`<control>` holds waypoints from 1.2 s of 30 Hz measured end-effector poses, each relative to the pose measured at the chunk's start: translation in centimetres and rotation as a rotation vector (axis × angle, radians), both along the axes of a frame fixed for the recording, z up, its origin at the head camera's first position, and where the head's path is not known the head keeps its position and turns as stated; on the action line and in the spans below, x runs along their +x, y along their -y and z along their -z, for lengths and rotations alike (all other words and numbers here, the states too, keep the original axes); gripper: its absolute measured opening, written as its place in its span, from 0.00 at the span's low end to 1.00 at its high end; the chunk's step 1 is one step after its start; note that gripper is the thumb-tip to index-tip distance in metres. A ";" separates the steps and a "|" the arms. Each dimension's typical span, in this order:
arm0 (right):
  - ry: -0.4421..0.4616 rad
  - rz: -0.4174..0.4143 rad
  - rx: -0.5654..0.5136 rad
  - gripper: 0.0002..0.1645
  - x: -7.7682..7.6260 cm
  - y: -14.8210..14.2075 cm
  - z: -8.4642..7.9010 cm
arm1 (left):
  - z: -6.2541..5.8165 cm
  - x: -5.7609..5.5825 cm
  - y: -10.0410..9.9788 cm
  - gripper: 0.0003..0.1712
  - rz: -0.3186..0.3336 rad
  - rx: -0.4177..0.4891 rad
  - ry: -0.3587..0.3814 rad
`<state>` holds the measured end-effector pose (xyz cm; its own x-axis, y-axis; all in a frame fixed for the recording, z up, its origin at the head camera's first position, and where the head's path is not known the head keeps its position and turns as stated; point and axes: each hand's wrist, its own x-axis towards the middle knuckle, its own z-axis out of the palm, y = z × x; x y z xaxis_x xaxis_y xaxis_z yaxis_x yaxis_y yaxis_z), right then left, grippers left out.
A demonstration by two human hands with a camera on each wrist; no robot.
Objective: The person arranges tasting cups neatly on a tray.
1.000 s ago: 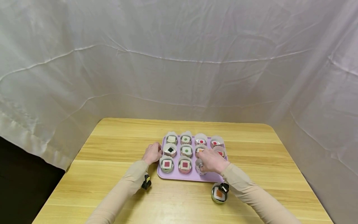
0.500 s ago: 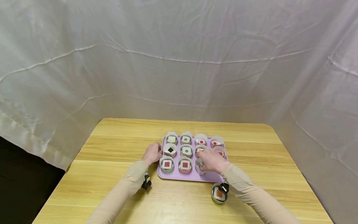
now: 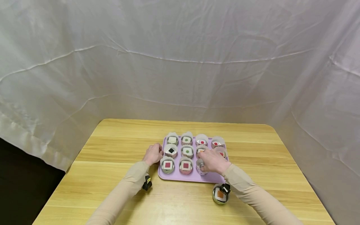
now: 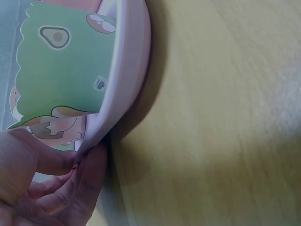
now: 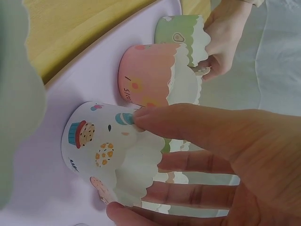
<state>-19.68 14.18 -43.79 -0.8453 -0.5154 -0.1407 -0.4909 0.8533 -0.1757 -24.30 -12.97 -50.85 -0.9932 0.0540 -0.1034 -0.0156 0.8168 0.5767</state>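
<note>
A lilac tray (image 3: pixel 180 178) holds paper baking cups in rows, several with toy-like square sushi rolls inside. At its left rim, my left hand (image 3: pixel 153 154) pinches the edge between thumb and fingers, as the left wrist view shows, beside a green paper cup (image 4: pixel 70 66). My right hand (image 3: pixel 213 161) grips a white paper cup (image 5: pixel 91 136) with cupcake prints in the front row, thumb on its near side and fingers across its far side. This cup stands on the tray; its inside is mostly hidden. A pink paper cup (image 5: pixel 146 73) stands to its left.
Off the tray, on the wooden table (image 3: pixel 180 203) near my right wrist, stands a paper cup with an orange-centred sushi roll (image 3: pixel 220 195). My right wrist camera (image 3: pixel 225 188) partly covers it. Pale fabric (image 3: pixel 197 81) hangs behind the table and at both sides.
</note>
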 end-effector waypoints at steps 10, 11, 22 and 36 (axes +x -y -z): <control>0.018 0.022 -0.041 0.29 0.2 -0.4 0.0 | 0.0 0.0 -0.1 0.04 -0.002 0.012 0.008; 0.010 0.025 -0.048 0.29 0.2 -0.5 0.0 | 0.0 0.0 -0.1 0.04 -0.002 0.011 0.010; -0.078 0.065 -0.142 0.32 1.7 -2.5 -0.6 | 0.0 -0.1 -0.1 0.05 0.000 0.011 0.011; -0.020 0.028 -0.324 0.26 3.2 -6.6 -0.1 | 0.1 0.0 0.1 0.05 0.004 0.016 0.000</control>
